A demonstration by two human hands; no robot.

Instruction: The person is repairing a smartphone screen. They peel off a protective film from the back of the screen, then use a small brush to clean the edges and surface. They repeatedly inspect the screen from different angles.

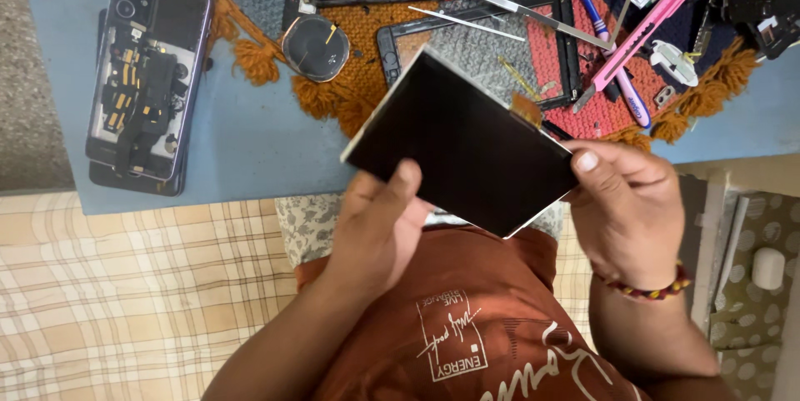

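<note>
An open phone with its back off lies at ten o'clock on the blue tabletop. In the middle, both hands hold up a flat black screen panel. It looks thin, stiff, light and easy to crack, so the edges are the best place to hold. The left hand is curled on its bottom edge, thumb on the glass. The right hand pinches its right corner. A pink cutter knife lies at one o'clock.

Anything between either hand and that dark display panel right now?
Nothing visible: both hands are already on the display panel. The left hand pinches its lower edge, and the right hand holds its right corner, above the blue table.
</note>
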